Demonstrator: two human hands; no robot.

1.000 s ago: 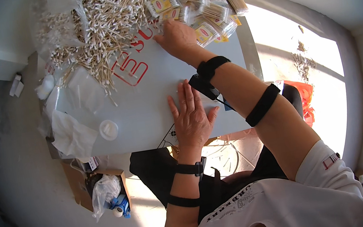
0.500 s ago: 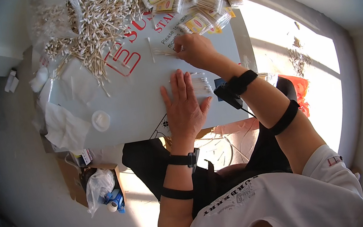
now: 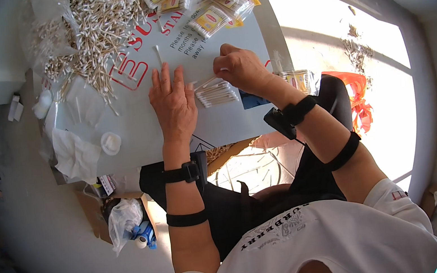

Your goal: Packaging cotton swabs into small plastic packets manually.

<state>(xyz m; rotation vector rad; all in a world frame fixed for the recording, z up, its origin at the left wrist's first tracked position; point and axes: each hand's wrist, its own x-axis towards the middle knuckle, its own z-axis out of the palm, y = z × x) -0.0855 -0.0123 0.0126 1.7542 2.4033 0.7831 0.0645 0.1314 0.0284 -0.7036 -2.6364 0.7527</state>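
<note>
White swabs point(image 3: 206, 83) sit pinched in the right grip point(image 3: 240, 68), the left grip point(image 3: 174, 108) splayed flat.

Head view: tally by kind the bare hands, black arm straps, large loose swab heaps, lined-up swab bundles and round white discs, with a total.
Left hand and right hand: 2
Black arm straps: 4
Large loose swab heap: 1
Lined-up swab bundle: 1
Round white disc: 1
Total: 9

I see the bare left hand point(image 3: 174, 108) palm down, fingers point(image 3: 166, 83) toward twelve o'clock; at its two o'clock, the bare right hand point(image 3: 239, 68) is curled, its forearm point(image 3: 321, 130) slanting toward eleven.
</note>
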